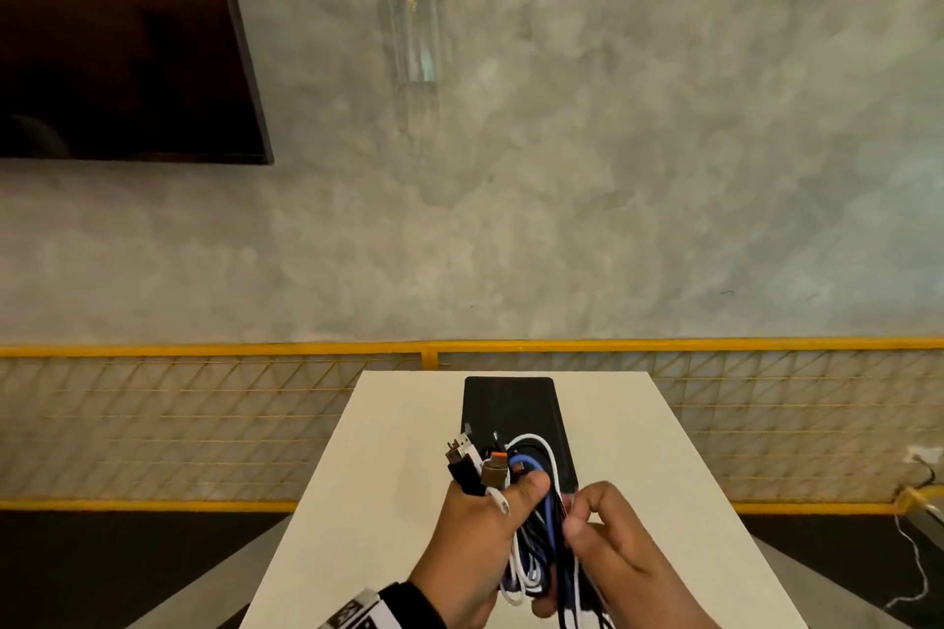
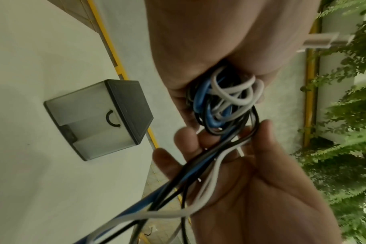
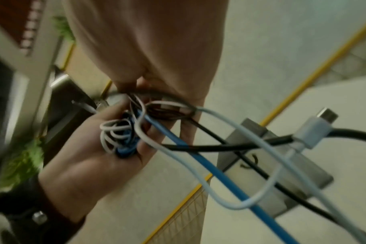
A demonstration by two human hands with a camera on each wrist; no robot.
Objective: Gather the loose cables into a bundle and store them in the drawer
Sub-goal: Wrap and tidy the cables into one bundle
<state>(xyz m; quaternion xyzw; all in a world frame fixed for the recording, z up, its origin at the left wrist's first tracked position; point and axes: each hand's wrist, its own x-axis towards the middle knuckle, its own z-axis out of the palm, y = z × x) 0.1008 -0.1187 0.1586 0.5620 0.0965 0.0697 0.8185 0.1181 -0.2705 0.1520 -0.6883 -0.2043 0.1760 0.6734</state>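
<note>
Both hands were up over the white table [image 1: 388, 465], working one cable bundle [image 1: 531, 541].

Left hand [image 1: 475, 552]: fingers curled tight round the coiled part of the bundle, thumb [image 1: 531, 488] pressed across the front. White, blue and black loops were bunched inside the fist, clear in the left wrist view. USB plugs [image 1: 462, 452] stuck out above the fist, metal ends up. An orange-tipped plug [image 1: 498, 455] sat next to them.

Right hand [image 1: 613, 536]: thumb and forefinger closed together, pinching strands at the right edge of the bundle. The other fingers were loosely curled behind the trailing leads. In the left wrist view the black, blue and white leads ran across its palm [image 2: 261, 189] and off the lower-left edge, so the tails were loose, not coiled in. The right wrist view showed a white plug [image 3: 313, 132] dangling free on one tail, touching nothing.

Drawer unit [image 1: 516, 419]: small dark box, flat on the table, just beyond the hands. From the left wrist camera its translucent drawer front [image 2: 88, 118] with a curved pull mark looked closed. The bundle was held in the air in front of it, not touching the box or the table.

Behind: a grey wall, a yellow mesh railing [image 1: 204, 419], a dark screen [image 1: 117, 36] upper left, a glass wall lamp [image 1: 414, 10].
</note>
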